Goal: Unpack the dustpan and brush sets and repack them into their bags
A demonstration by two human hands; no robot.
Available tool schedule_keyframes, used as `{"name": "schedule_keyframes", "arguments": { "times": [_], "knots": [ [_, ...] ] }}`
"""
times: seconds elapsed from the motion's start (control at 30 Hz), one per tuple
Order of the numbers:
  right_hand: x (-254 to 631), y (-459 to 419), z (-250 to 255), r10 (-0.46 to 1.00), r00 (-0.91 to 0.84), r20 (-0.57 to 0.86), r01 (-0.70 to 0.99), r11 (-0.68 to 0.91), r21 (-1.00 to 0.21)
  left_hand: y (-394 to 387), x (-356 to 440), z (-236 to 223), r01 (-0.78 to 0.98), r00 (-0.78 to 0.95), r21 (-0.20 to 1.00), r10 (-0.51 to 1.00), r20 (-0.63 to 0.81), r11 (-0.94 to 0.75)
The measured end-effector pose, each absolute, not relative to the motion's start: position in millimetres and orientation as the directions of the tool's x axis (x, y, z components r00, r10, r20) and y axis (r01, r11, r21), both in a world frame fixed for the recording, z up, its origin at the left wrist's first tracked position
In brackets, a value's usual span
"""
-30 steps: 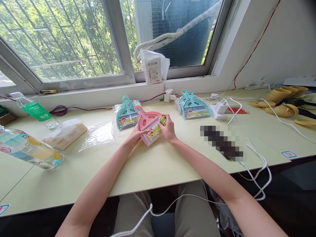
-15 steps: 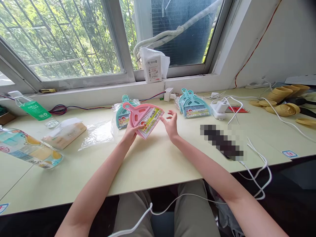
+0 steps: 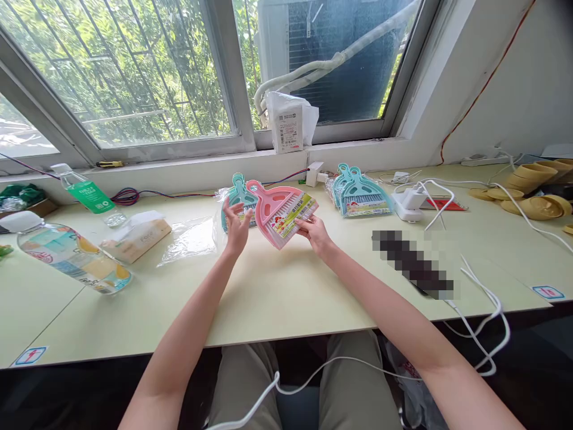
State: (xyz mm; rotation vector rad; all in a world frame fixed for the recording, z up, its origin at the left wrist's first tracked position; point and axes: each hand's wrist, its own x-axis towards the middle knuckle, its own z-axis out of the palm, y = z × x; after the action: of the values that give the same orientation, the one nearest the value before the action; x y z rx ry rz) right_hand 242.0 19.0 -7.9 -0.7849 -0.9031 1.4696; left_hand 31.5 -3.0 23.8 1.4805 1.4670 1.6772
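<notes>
Pink dustpan (image 3: 271, 206) tilts in the right hand (image 3: 316, 234), front-right of the teal stack (image 3: 239, 190) — pinched at one corner, so a loose grip could let it twist free. The left hand (image 3: 237, 228) is spread, holding nothing. The label (image 3: 293, 215) bears Chinese characters I can't make out.

The head camera looks forward and steeply down from above the person's trouser legs (image 3: 358, 397), taking in the cream desktop (image 3: 286, 298) broadside and the sliding window (image 3: 138, 77) beyond it; the left hand (image 3: 238, 227) and right hand (image 3: 316, 235) sit near mid-frame, at middle range
</notes>
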Motion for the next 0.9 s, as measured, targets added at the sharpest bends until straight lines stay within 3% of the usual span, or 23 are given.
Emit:
{"name": "schedule_keyframes", "arguments": {
  "times": [0.03,0.1,0.17,0.27,0.37,0.5,0.7,0.8,0.9],
  "knots": [
    [243.9,20.1,-7.9,0.996,-0.088,0.035,-0.473,-0.011,-0.881,-2.9,21.9,27.9,0.488,-0.395,0.825,0.77,0.501,-0.286],
    [246.9,21.5,-8.5,0.995,-0.085,0.05,-0.465,0.005,-0.886,-2.5,-2.9,33.0,0.759,-0.488,0.65,0.629,0.605,-0.037],
    [248.6,21.9,-9.7,0.996,-0.075,0.049,-0.453,0.01,-0.892,-0.9,-32.6,31.7,0.816,-0.55,0.529,0.593,0.589,0.233],
    [249.3,21.0,-10.8,0.997,-0.062,0.039,-0.437,0.008,-0.9,3.6,-72.4,18.3,0.773,-0.625,0.43,0.675,0.391,0.466],
    [249.3,19.3,-10.5,0.997,-0.068,0.037,-0.428,0.005,-0.904,9.2,-90.5,2.7,0.839,-0.523,0.268,0.839,0.152,0.474],
    [249.8,18.2,-10.2,0.996,-0.081,0.031,-0.408,-0.005,-0.913,14.7,-86.8,-4.7,0.89,-0.452,0.118,0.886,0.101,0.44],
    [250.1,18.7,-12.0,0.997,-0.073,0.02,-0.384,-0.009,-0.923,12.2,-86.2,0.6,0.855,-0.516,0.057,0.832,0.204,0.516],
    [250.1,18.9,-11.1,0.998,-0.058,0.026,-0.407,0.0,-0.913,5.8,-84.4,10.4,0.857,-0.512,0.175,0.759,0.402,0.485],
    [250.5,19.3,-7.6,0.997,-0.052,0.051,-0.446,0.023,-0.895,-2.1,-74.0,25.4,0.881,-0.472,0.316,0.633,0.614,0.351]
  ]
}}
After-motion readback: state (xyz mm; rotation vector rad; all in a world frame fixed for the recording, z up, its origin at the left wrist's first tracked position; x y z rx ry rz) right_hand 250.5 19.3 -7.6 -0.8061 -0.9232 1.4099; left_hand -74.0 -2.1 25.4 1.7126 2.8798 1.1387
